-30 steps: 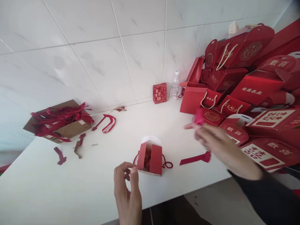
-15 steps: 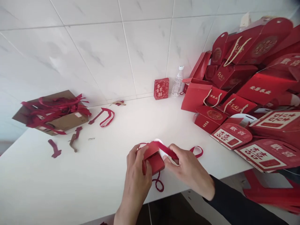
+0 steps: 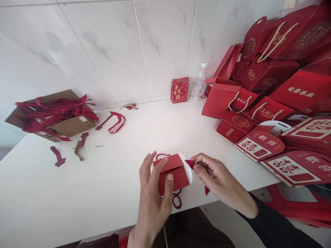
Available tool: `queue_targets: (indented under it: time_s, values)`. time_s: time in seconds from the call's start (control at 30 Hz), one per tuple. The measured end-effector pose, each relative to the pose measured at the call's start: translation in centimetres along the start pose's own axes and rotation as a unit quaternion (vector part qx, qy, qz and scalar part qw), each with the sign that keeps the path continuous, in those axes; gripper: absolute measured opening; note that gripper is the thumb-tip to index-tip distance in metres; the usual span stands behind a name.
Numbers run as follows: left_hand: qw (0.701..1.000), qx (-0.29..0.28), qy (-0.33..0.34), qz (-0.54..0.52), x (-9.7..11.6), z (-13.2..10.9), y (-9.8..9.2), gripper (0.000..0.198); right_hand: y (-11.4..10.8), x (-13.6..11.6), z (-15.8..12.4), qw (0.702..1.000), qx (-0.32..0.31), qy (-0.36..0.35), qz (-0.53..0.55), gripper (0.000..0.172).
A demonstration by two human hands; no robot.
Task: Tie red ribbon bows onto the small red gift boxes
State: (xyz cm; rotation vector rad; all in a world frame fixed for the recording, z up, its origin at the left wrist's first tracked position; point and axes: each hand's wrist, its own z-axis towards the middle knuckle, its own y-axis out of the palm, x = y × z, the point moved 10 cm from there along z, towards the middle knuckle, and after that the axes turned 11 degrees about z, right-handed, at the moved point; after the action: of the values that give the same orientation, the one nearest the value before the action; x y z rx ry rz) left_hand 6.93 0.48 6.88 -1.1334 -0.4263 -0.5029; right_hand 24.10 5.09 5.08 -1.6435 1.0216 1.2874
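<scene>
A small red gift box (image 3: 172, 181) lies near the table's front edge, its two top panels almost meeting along a narrow gap. A rounded white flap (image 3: 185, 165) sticks out at its right end. Dark red cord loops show behind the box and in front of it. My left hand (image 3: 156, 187) steadies the box, fingers along the left and far side, thumb on top. Between thumb and fingertips my right hand (image 3: 210, 174) pinches a red ribbon (image 3: 190, 163), its pointed end at the white flap. Another ribbon tip hangs below that hand.
A cardboard box (image 3: 71, 127) full of red ribbons stands at the left, with loose ribbon pieces (image 3: 117, 122) beside it. By the wall are an upright red box (image 3: 179, 90) and a plastic bottle (image 3: 199, 82). Red gift boxes (image 3: 269, 74) are piled at the right.
My right hand has drawn the ribbon off the box top to the right, leaving its tip by the flap. The box panels have come down nearly flat, and my left thumb now rests on top.
</scene>
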Motion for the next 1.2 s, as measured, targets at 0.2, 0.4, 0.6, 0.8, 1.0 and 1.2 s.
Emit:
queue_targets:
  time_s: [0.2, 0.4, 0.6, 0.8, 1.0, 1.2]
  values:
    - [0.986, 0.019, 0.096, 0.132, 3.3, 0.7, -0.5, 0.028, -1.8, 0.2, 0.5, 1.0, -0.004, 0.021, 0.015, 0.042]
    - [0.976, -0.03, 0.121, 0.177, 4.0, 1.7, 0.9, 0.017, -2.3, 2.7, 0.9, 0.988, 0.007, 0.094, 0.123, 0.046]
    - [0.988, -0.032, 0.077, 0.127, 3.1, 2.0, 1.5, 0.027, -1.9, 2.7, 1.4, 0.99, 0.008, 0.101, 0.094, 0.04]
    - [0.994, -0.042, 0.05, 0.082, 2.8, 2.0, 1.6, 0.022, -0.7, 1.4, 1.4, 0.992, -0.026, 0.09, 0.082, 0.041]
    - [0.996, -0.039, 0.037, 0.068, 2.7, 2.1, 1.4, 0.021, -1.2, 1.0, 1.3, 0.995, -0.012, 0.065, 0.073, 0.041]
    - [0.997, -0.03, 0.042, 0.058, 2.6, 2.0, 1.6, 0.021, -0.8, 1.8, 1.3, 0.99, -0.033, 0.081, 0.114, 0.044]
